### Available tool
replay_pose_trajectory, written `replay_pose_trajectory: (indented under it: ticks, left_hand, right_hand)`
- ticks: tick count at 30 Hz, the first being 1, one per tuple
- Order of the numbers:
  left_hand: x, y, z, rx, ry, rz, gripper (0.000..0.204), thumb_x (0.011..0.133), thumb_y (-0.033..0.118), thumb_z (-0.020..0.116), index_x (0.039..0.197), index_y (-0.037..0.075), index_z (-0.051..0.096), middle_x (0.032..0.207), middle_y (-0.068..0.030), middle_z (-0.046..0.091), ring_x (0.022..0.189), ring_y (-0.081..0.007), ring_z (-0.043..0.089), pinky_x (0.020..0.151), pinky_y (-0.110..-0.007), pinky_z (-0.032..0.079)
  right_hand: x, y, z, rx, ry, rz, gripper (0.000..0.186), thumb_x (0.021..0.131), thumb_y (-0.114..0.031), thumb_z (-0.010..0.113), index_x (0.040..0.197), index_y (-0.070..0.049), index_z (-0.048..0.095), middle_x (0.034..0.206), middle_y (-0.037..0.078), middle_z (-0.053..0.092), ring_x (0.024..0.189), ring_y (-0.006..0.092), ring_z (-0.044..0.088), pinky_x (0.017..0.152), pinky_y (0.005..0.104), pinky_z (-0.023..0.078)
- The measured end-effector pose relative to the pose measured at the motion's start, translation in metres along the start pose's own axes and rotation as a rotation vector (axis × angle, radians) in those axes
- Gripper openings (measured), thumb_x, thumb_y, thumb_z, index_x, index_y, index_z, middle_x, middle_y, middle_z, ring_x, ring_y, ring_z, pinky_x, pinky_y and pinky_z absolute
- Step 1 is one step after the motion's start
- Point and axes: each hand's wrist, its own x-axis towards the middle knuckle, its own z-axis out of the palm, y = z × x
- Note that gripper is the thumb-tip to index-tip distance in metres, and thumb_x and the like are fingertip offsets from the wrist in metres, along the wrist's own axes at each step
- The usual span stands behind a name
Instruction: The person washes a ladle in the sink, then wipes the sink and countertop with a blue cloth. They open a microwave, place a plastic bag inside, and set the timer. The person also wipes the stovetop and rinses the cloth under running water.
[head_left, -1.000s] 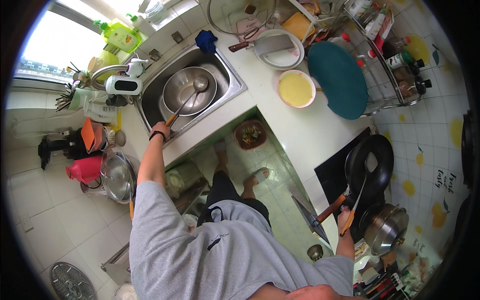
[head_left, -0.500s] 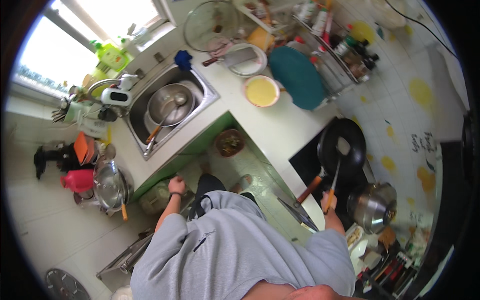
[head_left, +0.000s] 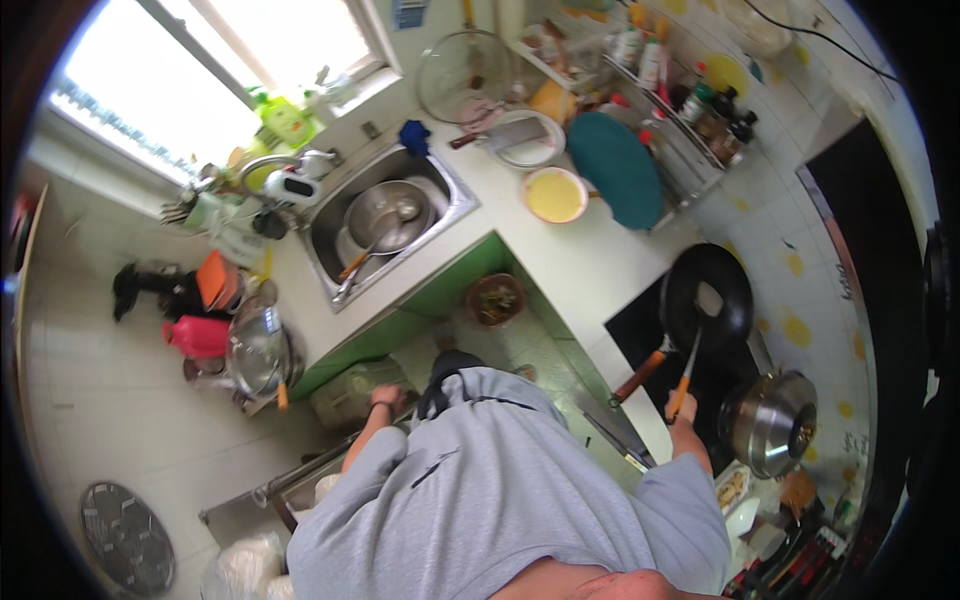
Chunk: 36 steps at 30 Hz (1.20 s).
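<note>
Grip closed round the spatula (head_left: 695,348) at its handle, the right hand (head_left: 682,407) was nearer the wok (head_left: 732,320); the long axis ran forward to the blade inside, over the stove (head_left: 632,335) toward the tabletop's (head_left: 560,260) right edge. The left hand (head_left: 390,397) was well apart, its grip unclear.

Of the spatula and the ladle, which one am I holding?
The spatula in the black wok: your right hand grips its orange handle. The ladle lies in the metal bowl in the sink, no hand on it.
</note>
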Motion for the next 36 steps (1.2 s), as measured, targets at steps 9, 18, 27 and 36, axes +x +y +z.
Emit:
replay_pose_trajectory:
  ticks: [9, 18, 27, 36]
  left_hand:
    - [0.053, 0.185, -0.130, -1.221, 0.042, -0.029, 0.024, 0.090, 0.003, 0.065, 0.112, 0.001, 0.073, 0.098, -0.0106, 0.076, 0.077, -0.0141, 0.069, 0.065, -0.027, 0.055]
    - [0.028, 0.250, -0.183, -0.998, -0.097, 0.195, 0.025, 0.092, 0.007, 0.066, 0.115, 0.000, 0.071, 0.104, -0.0079, 0.075, 0.085, -0.0128, 0.068, 0.074, -0.027, 0.056]
    - [-0.017, 0.491, -0.128, -0.533, -0.719, 0.652, 0.041, 0.097, 0.032, 0.069, 0.121, 0.000, 0.067, 0.108, -0.0090, 0.072, 0.090, -0.0189, 0.069, 0.079, -0.030, 0.055]
    - [-0.082, 0.607, -0.050, -0.985, -0.862, 0.375, 0.025, 0.092, 0.014, 0.067, 0.073, 0.005, 0.053, 0.059, -0.0067, 0.055, 0.046, -0.0179, 0.054, 0.041, -0.034, 0.042]
  right_hand:
    - [-0.007, -0.001, -0.010, -0.053, 0.141, -0.048, 0.024, 0.093, -0.023, 0.060, 0.080, -0.007, 0.072, 0.082, 0.019, 0.073, 0.080, 0.0403, 0.072, 0.072, 0.0492, 0.057]
    - [-0.009, -0.007, -0.021, -0.189, -0.029, 0.021, 0.011, 0.087, -0.020, 0.070, 0.092, -0.011, 0.074, 0.094, 0.014, 0.076, 0.086, 0.0350, 0.074, 0.072, 0.0458, 0.060]
    - [-0.132, -0.125, -0.179, 1.575, -0.080, 0.514, 0.044, 0.094, -0.047, 0.071, 0.102, -0.004, 0.069, 0.089, 0.011, 0.074, 0.073, 0.0177, 0.071, 0.062, 0.0300, 0.058]
    - [-0.128, -0.139, -0.179, 1.719, 0.090, 0.446, 0.014, 0.093, -0.016, 0.070, 0.089, -0.005, 0.063, 0.059, -0.002, 0.050, 0.041, 0.0072, 0.039, 0.038, 0.0249, 0.029]
